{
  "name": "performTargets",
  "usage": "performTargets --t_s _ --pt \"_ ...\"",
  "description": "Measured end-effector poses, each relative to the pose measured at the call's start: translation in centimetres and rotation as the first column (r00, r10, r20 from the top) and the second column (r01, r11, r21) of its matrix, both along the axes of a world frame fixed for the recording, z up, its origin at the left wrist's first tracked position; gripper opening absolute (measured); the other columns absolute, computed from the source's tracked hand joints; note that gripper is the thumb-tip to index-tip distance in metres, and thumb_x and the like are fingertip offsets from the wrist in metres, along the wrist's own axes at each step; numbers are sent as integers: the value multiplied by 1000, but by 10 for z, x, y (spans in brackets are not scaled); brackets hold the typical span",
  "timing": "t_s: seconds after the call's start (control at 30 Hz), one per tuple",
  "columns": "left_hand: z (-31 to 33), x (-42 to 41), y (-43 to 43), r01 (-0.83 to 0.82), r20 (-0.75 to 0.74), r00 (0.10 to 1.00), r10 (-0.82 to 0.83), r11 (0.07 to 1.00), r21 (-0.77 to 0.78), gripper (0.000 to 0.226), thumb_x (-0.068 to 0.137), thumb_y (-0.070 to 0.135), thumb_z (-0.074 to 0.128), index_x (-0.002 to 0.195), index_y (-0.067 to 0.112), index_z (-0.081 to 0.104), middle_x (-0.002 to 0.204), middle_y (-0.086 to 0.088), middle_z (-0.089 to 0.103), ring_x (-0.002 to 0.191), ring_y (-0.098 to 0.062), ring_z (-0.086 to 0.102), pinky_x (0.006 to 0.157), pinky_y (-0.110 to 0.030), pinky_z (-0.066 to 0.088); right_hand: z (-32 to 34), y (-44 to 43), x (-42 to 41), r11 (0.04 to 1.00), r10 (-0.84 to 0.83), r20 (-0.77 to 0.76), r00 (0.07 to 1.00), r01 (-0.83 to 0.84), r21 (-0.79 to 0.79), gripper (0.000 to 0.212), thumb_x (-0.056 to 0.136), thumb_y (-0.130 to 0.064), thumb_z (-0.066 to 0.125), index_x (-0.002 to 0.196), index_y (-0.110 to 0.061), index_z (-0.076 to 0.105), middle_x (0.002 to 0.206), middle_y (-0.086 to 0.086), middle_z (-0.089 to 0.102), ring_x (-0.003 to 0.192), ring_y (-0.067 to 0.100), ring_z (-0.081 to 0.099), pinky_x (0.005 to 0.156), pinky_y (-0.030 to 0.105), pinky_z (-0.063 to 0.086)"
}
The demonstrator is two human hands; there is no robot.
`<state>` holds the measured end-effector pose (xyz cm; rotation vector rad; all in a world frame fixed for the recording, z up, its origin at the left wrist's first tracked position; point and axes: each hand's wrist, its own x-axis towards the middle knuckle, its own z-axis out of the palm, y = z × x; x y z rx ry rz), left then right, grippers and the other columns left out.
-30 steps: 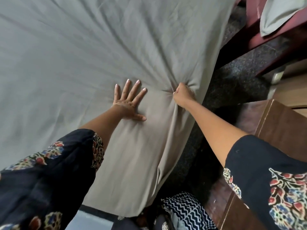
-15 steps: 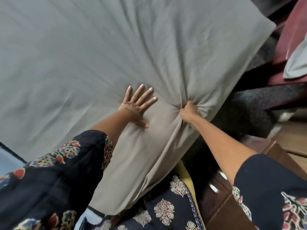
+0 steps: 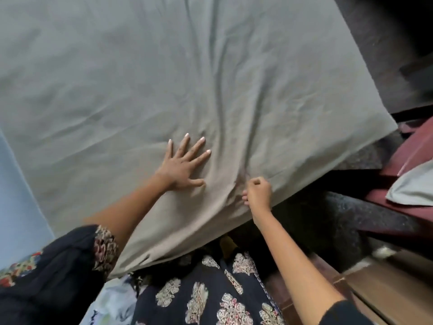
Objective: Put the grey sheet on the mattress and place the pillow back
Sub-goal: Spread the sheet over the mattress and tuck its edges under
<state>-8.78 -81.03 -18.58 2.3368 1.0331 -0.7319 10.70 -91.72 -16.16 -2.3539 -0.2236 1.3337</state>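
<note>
**Sheet** [image 3: 210, 78]: grey woven cotton, matte, soft. It lies spread over the mattress, which it hides entirely. The long axis runs away from the person toward the upper left. The near edge hangs over the side by the person's lap and the right corner ends above the floor [image 3: 351, 219]. Long creases fan across the cloth and converge on the near right edge.

**Left hand** [image 3: 185, 163]: palm down, fingers spread flat and pressing the sheet, inboard of the edge.

**Right hand** [image 3: 257, 192]: fingers curled tight, gripping a gather of sheet at the near right edge, just beside the left hand. This is where the creases meet.

**Key relation**: the slack lies between the two hands and runs away from them. Judged from this, the right hand is the nearer one to draw the edge down and outward while the left anchors the cloth.

**Pillow** [image 3: 412, 188]: a probable match only. It is a grey, soft, rounded shape on a maroon frame [image 3: 403, 156], well apart to the right and nearer the right hand. It is not yet on the bed.

**Other**: the floor is dark and speckled. A pale blue surface [image 3: 16, 195] lies at the left, and there is wooden furniture [image 3: 386, 289] at the lower right.
</note>
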Motion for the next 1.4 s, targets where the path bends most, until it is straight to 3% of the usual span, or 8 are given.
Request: performTargets --t_s 0.1,0.27,0.5,0.67,0.8,0.93,1.23,1.4 --pt "-9 31 -46 -271 125 956 265 962 35 89 74 71 15 152 29 5 155 -4 -20 141 -28 -21 109 -61 -8 4 0 14 990 132 311 941 -108 -93 25 96 -36 44 88 -13 49 91 4 56 85 22 51 77 38 39" --pt "-19 79 -109 -351 307 913 268 899 260 63 84 49 35 143 26 31 153 -11 31 142 -31 20 108 -63 18 -6 -5 34 969 247 397 884 -221 -111 28 101 -26 33 108 -7 53 114 16 55 107 33 51 79 36 36" --pt "-30 82 -121 -371 337 907 251 855 362 68 84 57 40 145 28 30 154 -4 29 142 -31 21 109 -58 20 -17 -15 59 993 -98 332 938 67 102 26 88 -30 46 64 -20 45 62 11 56 49 26 51 45 38 41" --pt "-29 95 -122 -400 268 911 313 826 397 76 80 64 35 148 30 25 156 -5 21 143 -34 20 109 -62 18 -23 -15 92 997 73 340 937 -81 9 35 91 -48 42 70 -20 42 75 15 58 65 28 56 64 46 50" --pt "-28 122 -119 -444 249 894 373 811 380 70 84 60 33 147 31 25 157 -9 21 142 -36 21 110 -63 13 -16 -13 119 973 226 345 911 -231 -29 32 98 -26 38 73 -10 49 82 16 56 81 30 50 69 40 41" --pt "-24 154 -111 -467 247 882 401 814 346 68 85 55 31 148 31 21 156 -10 16 142 -39 18 110 -60 15 -8 -8 131 996 79 243 967 -87 21 30 92 -18 48 63 -12 44 62 12 52 51 25 45 46 32 36" --pt "-28 199 -74 -246 315 941 127 894 375 65 84 59 33 145 36 23 155 -5 22 142 -36 18 107 -65 13 -22 21 185 996 62 351 934 -82 41 30 93 -35 38 72 -14 44 89 24 63 84 39 59 75 49 50" --pt "-24 239 -48 -151 279 959 56 931 332 66 84 62 28 146 39 26 157 -4 23 143 -37 18 108 -65 10 -14 30 197 986 -160 304 939 134 102 25 83 -28 48 63 -14 43 67 18 58 53 31 51 56 42 46"
